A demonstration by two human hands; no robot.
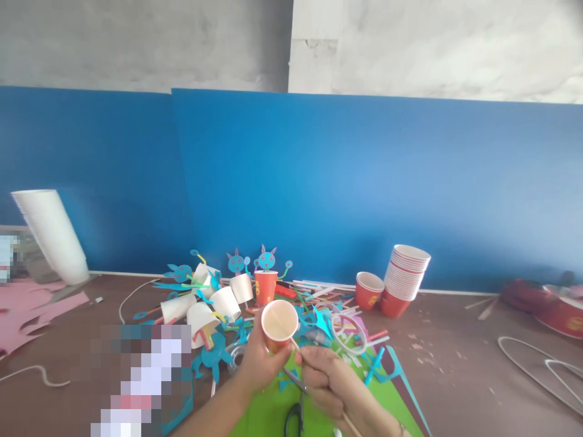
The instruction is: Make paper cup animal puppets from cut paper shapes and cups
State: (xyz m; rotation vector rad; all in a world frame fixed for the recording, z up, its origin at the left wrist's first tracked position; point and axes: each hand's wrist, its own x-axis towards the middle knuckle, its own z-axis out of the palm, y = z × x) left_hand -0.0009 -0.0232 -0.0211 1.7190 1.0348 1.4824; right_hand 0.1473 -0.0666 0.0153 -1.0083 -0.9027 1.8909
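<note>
head view: left hand (pixel 260 365) is gripping red paper cup (pixel 279 325), mouth facing camera; right hand (pixel 328 379) is pinching thin stick (pixel 295 345), which is slanting up-left, tip pointing at the cup's lower-right side.

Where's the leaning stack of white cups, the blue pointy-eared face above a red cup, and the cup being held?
Stack of white cups (pixel 53 237): head view, middle of its side.
Blue face (pixel 266 261): head view, its middle.
Held cup (pixel 279 321): head view, its pale inside.
</note>
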